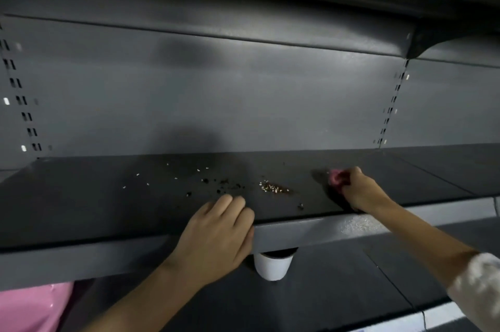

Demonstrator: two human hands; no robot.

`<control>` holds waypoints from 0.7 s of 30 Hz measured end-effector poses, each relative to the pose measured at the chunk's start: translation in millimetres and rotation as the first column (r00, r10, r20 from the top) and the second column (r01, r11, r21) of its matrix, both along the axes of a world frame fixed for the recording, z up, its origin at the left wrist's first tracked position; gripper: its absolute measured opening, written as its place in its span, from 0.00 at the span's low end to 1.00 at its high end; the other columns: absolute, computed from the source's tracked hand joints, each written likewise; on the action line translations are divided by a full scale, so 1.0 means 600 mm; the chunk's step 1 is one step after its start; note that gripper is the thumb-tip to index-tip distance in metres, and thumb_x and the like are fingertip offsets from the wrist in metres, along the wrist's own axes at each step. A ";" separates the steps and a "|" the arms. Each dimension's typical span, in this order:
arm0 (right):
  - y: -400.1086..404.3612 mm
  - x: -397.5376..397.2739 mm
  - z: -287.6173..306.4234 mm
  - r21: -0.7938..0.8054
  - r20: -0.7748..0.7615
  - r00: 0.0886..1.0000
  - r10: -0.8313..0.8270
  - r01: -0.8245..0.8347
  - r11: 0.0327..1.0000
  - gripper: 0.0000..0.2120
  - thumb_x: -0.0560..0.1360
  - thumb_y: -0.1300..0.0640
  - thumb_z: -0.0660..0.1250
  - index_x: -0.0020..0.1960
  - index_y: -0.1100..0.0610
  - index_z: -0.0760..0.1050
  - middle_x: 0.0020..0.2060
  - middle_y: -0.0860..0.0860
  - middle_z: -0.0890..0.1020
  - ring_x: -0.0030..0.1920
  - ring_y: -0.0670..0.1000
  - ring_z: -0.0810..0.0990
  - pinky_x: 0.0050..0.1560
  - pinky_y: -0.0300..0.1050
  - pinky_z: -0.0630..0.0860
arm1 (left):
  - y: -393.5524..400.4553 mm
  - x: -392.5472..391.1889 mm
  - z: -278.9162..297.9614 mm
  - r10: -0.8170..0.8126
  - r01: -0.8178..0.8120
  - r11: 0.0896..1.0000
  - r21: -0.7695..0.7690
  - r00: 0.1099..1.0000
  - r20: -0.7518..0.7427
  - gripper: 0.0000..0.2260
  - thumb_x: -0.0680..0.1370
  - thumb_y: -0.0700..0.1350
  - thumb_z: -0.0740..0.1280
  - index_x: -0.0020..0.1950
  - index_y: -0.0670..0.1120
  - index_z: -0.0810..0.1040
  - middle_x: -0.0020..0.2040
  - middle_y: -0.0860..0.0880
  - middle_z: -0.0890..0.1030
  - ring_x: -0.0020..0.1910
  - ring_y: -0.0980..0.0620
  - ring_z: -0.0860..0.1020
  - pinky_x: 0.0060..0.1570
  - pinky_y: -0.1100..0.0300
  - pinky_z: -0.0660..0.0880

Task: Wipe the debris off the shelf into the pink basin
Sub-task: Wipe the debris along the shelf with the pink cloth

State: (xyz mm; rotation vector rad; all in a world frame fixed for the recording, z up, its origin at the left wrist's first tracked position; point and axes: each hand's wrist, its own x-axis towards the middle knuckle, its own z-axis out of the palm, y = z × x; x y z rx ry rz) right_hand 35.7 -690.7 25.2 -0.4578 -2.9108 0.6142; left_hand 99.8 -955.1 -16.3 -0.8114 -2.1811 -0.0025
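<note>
A dark grey shelf point(108, 210) runs across the view at chest height. Debris point(274, 187) lies scattered on it: a small brown and white pile near the middle, dark crumbs to its left, pale grains further left. My right hand point(357, 191) rests on the shelf at the right, shut on a bunched pink cloth point(336, 177). My left hand point(216, 237) is held at the shelf's front edge, fingers curled over the lip. Whether it holds the white cup point(273, 265) just below the edge, I cannot tell. Part of the pink basin point(29, 307) shows at the bottom left, under the shelf.
A lower shelf point(324, 291) lies beneath. The grey back panel point(216, 101) has slotted uprights at the left and right. Another shelf overhangs at the top. The shelf continues to the right past a seam.
</note>
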 end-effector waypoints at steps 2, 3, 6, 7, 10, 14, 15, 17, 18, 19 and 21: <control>-0.035 0.011 -0.001 0.075 0.055 0.998 -0.001 -0.003 0.997 0.19 0.78 0.65 0.52 0.66 0.71 0.58 0.67 0.68 0.67 0.67 0.67 0.67 0.67 0.60 0.66 | -0.013 -0.001 0.002 -0.003 0.003 1.000 0.009 1.000 -0.006 0.11 0.71 0.47 0.57 0.33 0.46 0.75 0.32 0.51 0.75 0.31 0.52 0.73 0.27 0.62 0.72; -0.059 0.016 0.000 0.104 0.064 0.998 0.020 -0.026 0.994 0.19 0.78 0.65 0.52 0.66 0.72 0.58 0.68 0.67 0.66 0.69 0.66 0.65 0.67 0.60 0.65 | -0.022 -0.001 0.002 -0.002 0.002 1.000 0.010 1.000 -0.010 0.11 0.71 0.47 0.57 0.33 0.47 0.75 0.32 0.51 0.74 0.31 0.52 0.73 0.27 0.62 0.72; -0.150 0.031 -0.004 0.170 0.064 0.991 0.117 -0.127 0.977 0.18 0.78 0.62 0.55 0.64 0.71 0.60 0.66 0.67 0.67 0.69 0.66 0.65 0.67 0.59 0.67 | -0.048 0.002 -0.004 0.008 -0.008 1.000 0.014 1.000 -0.019 0.11 0.71 0.47 0.58 0.32 0.46 0.75 0.32 0.50 0.74 0.31 0.51 0.73 0.28 0.61 0.71; -0.184 0.032 -0.007 0.206 0.075 0.987 0.139 -0.152 0.967 0.18 0.78 0.62 0.56 0.65 0.70 0.59 0.66 0.67 0.66 0.70 0.66 0.63 0.68 0.60 0.65 | -0.055 0.004 -0.008 0.011 -0.011 1.000 0.013 1.000 -0.022 0.11 0.71 0.47 0.58 0.33 0.46 0.75 0.32 0.50 0.74 0.31 0.51 0.73 0.28 0.60 0.71; -0.282 0.016 -0.023 0.314 0.112 0.971 0.210 -0.235 0.920 0.21 0.78 0.65 0.56 0.67 0.71 0.56 0.70 0.68 0.60 0.72 0.69 0.55 0.69 0.64 0.60 | -0.073 0.010 -0.016 0.012 -0.012 1.000 0.022 1.000 -0.026 0.11 0.71 0.48 0.58 0.34 0.46 0.77 0.33 0.50 0.76 0.32 0.51 0.74 0.28 0.60 0.73; -0.336 -0.009 -0.012 0.072 0.064 0.948 0.311 -0.316 0.946 0.19 0.75 0.70 0.55 0.65 0.69 0.59 0.67 0.69 0.65 0.69 0.67 0.64 0.66 0.57 0.67 | -0.097 0.012 -0.013 0.046 -0.044 0.998 0.043 0.998 -0.032 0.12 0.71 0.47 0.57 0.34 0.45 0.78 0.33 0.49 0.76 0.33 0.50 0.73 0.28 0.60 0.73; -0.327 -0.016 -0.007 -0.014 -0.010 0.946 0.324 -0.324 0.946 0.17 0.75 0.69 0.56 0.63 0.67 0.61 0.65 0.68 0.69 0.66 0.66 0.69 0.64 0.55 0.69 | -0.105 0.011 -0.012 0.059 -0.057 0.997 0.043 0.998 -0.038 0.12 0.71 0.47 0.57 0.34 0.45 0.78 0.33 0.48 0.76 0.34 0.50 0.72 0.28 0.60 0.73; -0.283 -0.031 0.005 -0.128 -0.177 0.931 0.318 -0.342 0.931 0.15 0.75 0.67 0.57 0.61 0.64 0.65 0.62 0.65 0.74 0.62 0.62 0.74 0.62 0.51 0.71 | -0.120 0.010 -0.008 0.088 -0.086 0.995 0.053 0.995 -0.041 0.12 0.71 0.46 0.57 0.34 0.44 0.77 0.33 0.48 0.76 0.35 0.50 0.70 0.28 0.59 0.73; -0.253 -0.039 0.014 -0.173 -0.233 0.925 0.301 -0.344 0.923 0.15 0.75 0.65 0.58 0.61 0.63 0.67 0.60 0.64 0.76 0.60 0.60 0.76 0.61 0.47 0.73 | -0.124 0.010 -0.007 0.101 -0.098 0.994 0.057 0.994 -0.038 0.12 0.71 0.46 0.57 0.33 0.45 0.77 0.33 0.48 0.76 0.34 0.50 0.71 0.28 0.60 0.73; -0.219 -0.045 0.024 -0.228 -0.270 0.921 0.281 -0.345 0.911 0.15 0.75 0.65 0.59 0.62 0.64 0.67 0.59 0.64 0.77 0.56 0.57 0.79 0.56 0.42 0.76 | -0.126 0.010 -0.007 0.109 -0.107 0.993 0.057 0.994 -0.031 0.12 0.71 0.46 0.57 0.32 0.45 0.76 0.32 0.49 0.76 0.33 0.50 0.73 0.28 0.60 0.73; -0.142 -0.053 0.044 -0.376 -0.316 0.907 0.280 -0.390 0.840 0.13 0.75 0.70 0.58 0.59 0.74 0.66 0.47 0.71 0.76 0.34 0.45 0.80 0.30 0.27 0.74 | -0.125 0.011 -0.009 0.115 -0.115 0.992 0.044 0.993 -0.017 0.13 0.71 0.47 0.57 0.32 0.46 0.76 0.31 0.50 0.75 0.31 0.51 0.74 0.28 0.62 0.74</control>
